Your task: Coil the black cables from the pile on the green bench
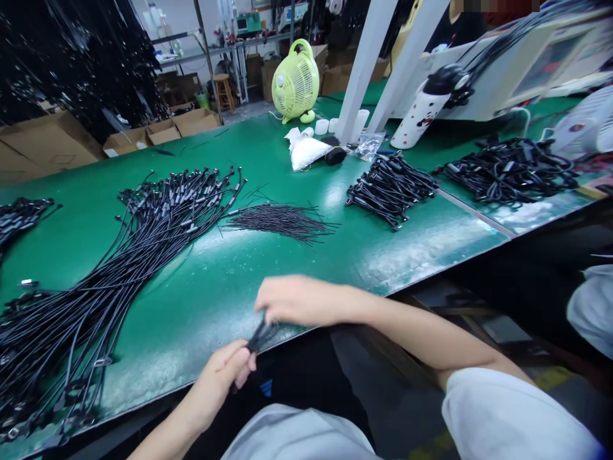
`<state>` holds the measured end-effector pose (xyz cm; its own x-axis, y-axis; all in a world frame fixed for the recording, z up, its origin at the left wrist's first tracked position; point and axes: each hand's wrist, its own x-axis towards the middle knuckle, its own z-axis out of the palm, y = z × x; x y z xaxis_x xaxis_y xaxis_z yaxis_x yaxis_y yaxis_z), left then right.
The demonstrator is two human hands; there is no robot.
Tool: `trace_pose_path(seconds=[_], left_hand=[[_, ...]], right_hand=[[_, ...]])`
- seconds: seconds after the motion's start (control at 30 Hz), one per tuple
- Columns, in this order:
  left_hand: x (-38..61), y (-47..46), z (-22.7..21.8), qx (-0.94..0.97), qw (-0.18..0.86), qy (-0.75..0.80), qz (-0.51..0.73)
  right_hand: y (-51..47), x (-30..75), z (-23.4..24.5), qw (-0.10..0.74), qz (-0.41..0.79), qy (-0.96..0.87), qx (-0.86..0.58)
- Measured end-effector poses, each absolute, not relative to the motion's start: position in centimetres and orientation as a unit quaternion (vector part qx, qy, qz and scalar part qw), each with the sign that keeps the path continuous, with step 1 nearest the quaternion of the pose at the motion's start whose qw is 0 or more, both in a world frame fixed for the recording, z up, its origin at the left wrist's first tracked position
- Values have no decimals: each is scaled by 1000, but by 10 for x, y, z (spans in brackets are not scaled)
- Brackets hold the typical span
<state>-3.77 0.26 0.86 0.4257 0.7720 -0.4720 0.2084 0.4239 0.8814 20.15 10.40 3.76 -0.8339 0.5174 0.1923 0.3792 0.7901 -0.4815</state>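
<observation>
Close to the table's front edge, my left hand (pixel 233 366) is closed around a black cable (pixel 259 335), which looks folded or bundled. Just above and to the right, my right hand (pixel 291 299) pinches the upper part of that cable; motion blurs its fingers. Beyond my hands lies a pile of short thin black ties (pixel 280 221). On the left a large bundle of long black cables (pixel 138 255) with metal-ended connectors spreads over the green table (pixel 191 319). A stack of folded, tied black cables (pixel 390 187) sits to the right.
Farther right lies another heap of black cables (pixel 510 169), near a white fan (pixel 587 124). A green fan (pixel 295 83), a white plastic bag (pixel 309 151), a white bottle (pixel 421 115) and white posts (pixel 364 70) stand at the back. Cardboard boxes (pixel 50 140) line the far left edge.
</observation>
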Motion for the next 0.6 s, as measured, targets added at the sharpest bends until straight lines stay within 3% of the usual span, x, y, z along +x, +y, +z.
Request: trace_pose_path(seconds=[0.07, 0.17, 0.4, 0.5, 0.6], left_hand=[[-43, 5, 11, 435, 692, 505, 279], [-46, 10, 10, 372, 697, 502, 351], [-29, 17, 7, 281, 714, 478, 427], [-25, 14, 9, 268, 718, 457, 451], [-23, 8, 7, 279, 715, 439, 467]], right_hand=[[148, 234, 39, 246, 120, -842, -466], [204, 278, 20, 187, 0, -692, -697], [226, 298, -9, 146, -38, -673, -724], [196, 277, 7, 199, -85, -656, -723], [141, 226, 12, 302, 17, -711, -635]])
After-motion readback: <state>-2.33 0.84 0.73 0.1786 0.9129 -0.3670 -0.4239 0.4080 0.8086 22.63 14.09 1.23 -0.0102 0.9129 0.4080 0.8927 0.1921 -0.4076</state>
